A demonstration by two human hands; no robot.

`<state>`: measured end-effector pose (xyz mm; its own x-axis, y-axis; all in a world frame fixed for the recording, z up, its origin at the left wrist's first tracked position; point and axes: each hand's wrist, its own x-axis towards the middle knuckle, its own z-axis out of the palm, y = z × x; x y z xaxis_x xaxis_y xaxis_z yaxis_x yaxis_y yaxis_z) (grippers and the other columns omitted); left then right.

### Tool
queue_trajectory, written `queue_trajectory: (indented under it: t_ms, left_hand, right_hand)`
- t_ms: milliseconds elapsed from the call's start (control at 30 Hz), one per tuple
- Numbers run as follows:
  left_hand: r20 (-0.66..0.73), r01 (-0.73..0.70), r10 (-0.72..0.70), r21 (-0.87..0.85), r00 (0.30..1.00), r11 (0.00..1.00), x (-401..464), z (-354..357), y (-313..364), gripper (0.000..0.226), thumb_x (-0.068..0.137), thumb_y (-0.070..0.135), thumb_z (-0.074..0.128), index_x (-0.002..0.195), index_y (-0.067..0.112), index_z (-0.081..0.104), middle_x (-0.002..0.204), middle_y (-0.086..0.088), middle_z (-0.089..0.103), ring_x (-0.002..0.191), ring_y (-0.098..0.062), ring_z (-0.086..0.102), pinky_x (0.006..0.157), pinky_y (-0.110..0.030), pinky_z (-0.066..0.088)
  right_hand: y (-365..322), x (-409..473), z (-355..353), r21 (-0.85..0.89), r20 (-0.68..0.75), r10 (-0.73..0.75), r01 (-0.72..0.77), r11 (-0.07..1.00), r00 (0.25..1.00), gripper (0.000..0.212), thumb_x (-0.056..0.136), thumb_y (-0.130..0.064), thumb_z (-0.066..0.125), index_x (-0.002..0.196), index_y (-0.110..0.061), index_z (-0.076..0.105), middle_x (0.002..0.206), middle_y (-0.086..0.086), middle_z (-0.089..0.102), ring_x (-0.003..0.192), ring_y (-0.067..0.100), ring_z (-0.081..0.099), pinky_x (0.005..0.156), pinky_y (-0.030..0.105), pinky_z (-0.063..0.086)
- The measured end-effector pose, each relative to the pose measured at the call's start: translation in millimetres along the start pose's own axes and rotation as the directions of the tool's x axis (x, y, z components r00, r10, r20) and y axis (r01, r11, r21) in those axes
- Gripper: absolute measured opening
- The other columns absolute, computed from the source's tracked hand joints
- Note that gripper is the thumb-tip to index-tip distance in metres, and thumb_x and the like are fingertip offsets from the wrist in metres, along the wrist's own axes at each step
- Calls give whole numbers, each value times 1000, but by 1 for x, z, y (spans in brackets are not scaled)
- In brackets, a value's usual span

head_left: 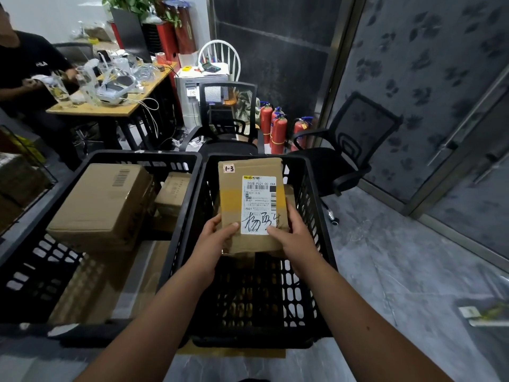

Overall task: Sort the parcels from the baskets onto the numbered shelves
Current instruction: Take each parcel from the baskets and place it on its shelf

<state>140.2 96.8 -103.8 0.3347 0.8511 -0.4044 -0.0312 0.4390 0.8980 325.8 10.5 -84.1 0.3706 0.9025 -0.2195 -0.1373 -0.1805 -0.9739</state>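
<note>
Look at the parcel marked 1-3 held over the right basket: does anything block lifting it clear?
Nothing visible does. The left hand and right hand grip the parcel by its near end, above the basket rim, with open air overhead. The shelves are out of view.

I hold a flat brown cardboard parcel [252, 208] over the right black basket [308, 244], its white shipping label [259, 204] and handwritten "1-3" sticker [229, 168] facing up; larger brown boxes [102, 205] fill the left basket [33, 260].

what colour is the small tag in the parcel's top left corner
White with a pinkish-red border, "1-3" handwritten in black; the tag on the parcel shows best in the head view.
</note>
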Motion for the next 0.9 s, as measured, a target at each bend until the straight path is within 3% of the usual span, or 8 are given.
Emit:
queue_trajectory:
  t_ms: [167, 333, 467, 567, 633, 733, 800, 900]
  left_hand:
    - [62, 2, -6, 72, 998, 997, 8, -8, 11, 57, 90, 31, 81, 142, 27, 55, 127, 4, 72, 110, -22, 73, 69, -32, 60]
    - [83, 0, -13, 156, 996, 988, 16, -13, 26, 79, 68, 55, 86, 140, 34, 59, 124, 9, 75, 116, -22, 71, 86, -43, 55]
    - [64, -13, 3, 168, 998, 986, 24, -17, 39, 33, 95, 45, 73, 126, 34, 68, 123, 3, 75, 112, -23, 71, 84, -40, 53]
    - [31, -145, 141, 285, 989, 948, 29, -23, 50, 14, 100, 35, 68, 114, 36, 69, 120, 3, 72, 105, -18, 69, 89, -40, 56]
    - [63, -276, 279, 462, 958, 843, 28, -26, 60, 24, 99, 30, 70, 122, 34, 65, 113, 15, 68, 104, -9, 67, 96, -37, 55]
    - [189, -427, 434, 711, 881, 559, 28, -30, 70, 47, 100, 33, 68, 145, 27, 56, 128, 10, 62, 113, -12, 63, 101, -39, 54]
    - [232, -456, 474, 774, 849, 439, 27, -30, 74, 52, 100, 37, 66, 149, 26, 52, 140, 1, 58, 122, -17, 59, 105, -43, 52]
    - [228, -442, 483, 806, 846, 394, 23, -31, 78, 57, 99, 42, 68, 150, 26, 50, 144, -1, 55, 129, -20, 55, 106, -42, 49]
  right_hand:
    - [-11, -2, 1, -147, 46, -94, 100, 984, 995, 91, 104, -11, 61, 151, -72, 13, 161, -20, 36, 136, 4, 51, 108, 37, 53]
    - [-17, -2, 5, -200, 38, -145, 150, 968, 989, 79, 107, -7, 52, 155, -64, 24, 165, -22, 33, 143, -2, 42, 119, 37, 42]
    - [-23, -4, 4, -213, -15, -145, 138, 967, 989, 78, 107, -6, 52, 159, -57, 22, 154, -26, 41, 130, -12, 47, 117, 32, 43]
    - [-24, -6, 4, -225, -39, -156, 143, 964, 987, 79, 107, -6, 52, 161, -55, 21, 165, -19, 34, 143, 0, 42, 122, 34, 37]
    - [-26, -7, 5, -225, -39, -163, 150, 963, 986, 78, 107, -5, 52, 162, -50, 21, 166, -16, 32, 145, 5, 41, 115, 22, 41]
    - [-29, -9, 8, -206, -44, -186, 173, 963, 982, 76, 107, -2, 51, 164, -43, 21, 156, -20, 39, 128, -14, 48, 97, 5, 45]
    - [-29, -9, 7, -193, -51, -203, 189, 963, 978, 76, 106, -1, 52, 164, -41, 23, 148, -25, 44, 119, -24, 51, 92, 4, 46]
    - [-31, -7, 1, -170, -53, -211, 200, 965, 976, 81, 101, -1, 62, 161, -44, 29, 139, -33, 47, 116, -21, 56, 93, 12, 52]
